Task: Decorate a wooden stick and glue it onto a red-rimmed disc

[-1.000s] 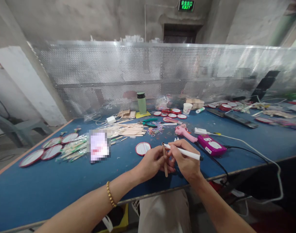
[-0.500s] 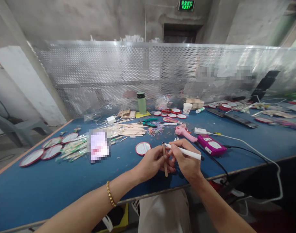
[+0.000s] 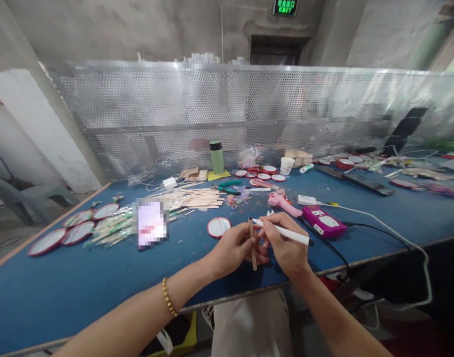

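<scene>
Between the fingers of my left hand [image 3: 237,246] is a flat wooden craft stick [image 3: 254,260], held nearly upright above the table's front part. Its top end looks dark. My right hand [image 3: 288,248] grips a white marker [image 3: 292,235] like a pen, the tip at the stick's upper end. Whether the tip touches the wood I cannot tell. A round, red-rimmed disc [image 3: 218,227] lies on the table just beyond my left hand. To the right of my right hand sits a purple box-shaped device [image 3: 322,221] with a cable, beside a pink handheld tool [image 3: 283,204].
Wooden sticks [image 3: 204,198], green-handled pliers [image 3: 230,186] and small coloured bands [image 3: 240,197] lie farther back. A green bottle [image 3: 217,157] and paper cup [image 3: 287,165] stand near the perforated metal screen [image 3: 197,109]. A blurred-out rectangle [image 3: 151,224] and several round discs [image 3: 79,232] are at left.
Almost nothing differs. Both hands keep the same hold on stick and marker, and the view has shifted very slightly.
</scene>
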The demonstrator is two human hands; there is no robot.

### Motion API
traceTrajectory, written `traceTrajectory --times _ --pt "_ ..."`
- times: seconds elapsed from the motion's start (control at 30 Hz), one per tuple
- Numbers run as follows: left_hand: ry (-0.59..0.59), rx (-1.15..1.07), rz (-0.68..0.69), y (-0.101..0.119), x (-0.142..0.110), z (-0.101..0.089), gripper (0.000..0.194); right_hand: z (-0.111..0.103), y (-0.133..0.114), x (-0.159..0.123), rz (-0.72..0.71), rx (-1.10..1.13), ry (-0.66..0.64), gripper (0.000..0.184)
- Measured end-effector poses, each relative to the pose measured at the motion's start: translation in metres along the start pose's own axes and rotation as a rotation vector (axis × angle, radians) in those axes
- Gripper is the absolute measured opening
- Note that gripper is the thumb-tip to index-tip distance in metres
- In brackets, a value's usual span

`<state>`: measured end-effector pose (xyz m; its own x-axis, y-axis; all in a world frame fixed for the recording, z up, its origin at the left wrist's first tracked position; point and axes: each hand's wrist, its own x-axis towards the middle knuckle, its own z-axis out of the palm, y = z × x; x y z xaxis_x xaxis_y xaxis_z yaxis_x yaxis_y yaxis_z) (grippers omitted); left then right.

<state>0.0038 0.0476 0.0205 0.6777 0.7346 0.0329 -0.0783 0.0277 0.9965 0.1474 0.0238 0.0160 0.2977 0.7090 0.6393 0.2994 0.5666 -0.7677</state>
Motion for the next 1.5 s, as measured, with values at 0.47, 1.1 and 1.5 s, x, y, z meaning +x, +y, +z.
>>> traceTrajectory --times 0.47,1.1,1.5 --pt "0.004 -0.027 -0.004 0.0001 0.0003 -0.0002 0.047 -0.0006 0.0009 0.0001 0.003 -0.016 -0.004 0.016" --pt "-0.003 -0.026 -0.001 0.0005 -0.0002 -0.0001 0.041 -0.0004 -0.0016 0.0000 0.003 0.011 0.015 0.016" --pt "0.015 -0.037 -0.025 0.0018 -0.0015 0.0005 0.049 0.0012 -0.0050 0.0002 0.006 0.062 0.042 0.014"
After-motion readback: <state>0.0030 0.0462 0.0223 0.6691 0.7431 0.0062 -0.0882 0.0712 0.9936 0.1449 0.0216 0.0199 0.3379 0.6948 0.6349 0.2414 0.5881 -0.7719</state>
